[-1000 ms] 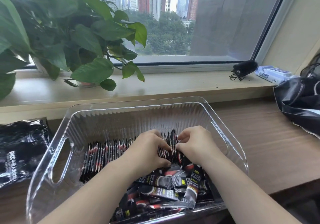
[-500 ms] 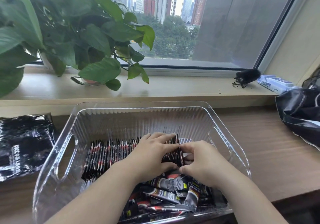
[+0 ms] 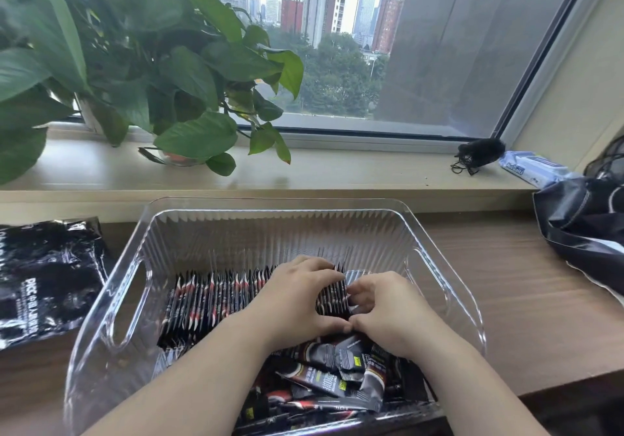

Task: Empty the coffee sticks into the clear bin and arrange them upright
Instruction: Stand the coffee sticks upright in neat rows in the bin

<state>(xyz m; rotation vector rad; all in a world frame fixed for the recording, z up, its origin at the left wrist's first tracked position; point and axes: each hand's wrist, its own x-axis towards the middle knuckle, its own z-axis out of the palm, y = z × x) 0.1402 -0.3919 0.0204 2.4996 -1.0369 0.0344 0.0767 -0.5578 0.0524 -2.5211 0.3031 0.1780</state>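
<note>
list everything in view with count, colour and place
clear bin: one, transparent, desk centre
upright coffee sticks: many, black-red, row inside bin
loose coffee sticks: pile, black, bin's near side
foil bag: one, black, left of bin
potted plant: one, green, windowsill left
fuzzy object: one, black, windowsill right
wrapped pack: one, white-blue, windowsill far right
dark bag: one, black, right edge
left hand: one, grips row's right end
right hand: one, holds same end

A clear bin (image 3: 148, 233) sits on a wooden desk (image 3: 506, 300) below a windowsill. Inside it a row of coffee sticks (image 3: 209, 300) stands upright, with loose sticks (image 3: 331, 378) heaped at the near side. The left hand (image 3: 297, 300) grips the row's right end from above, and the right hand (image 3: 388, 310), fingers curled, holds that same end, thumbs touching. A crumpled black bag (image 3: 44, 280) lies left of the bin.
</note>
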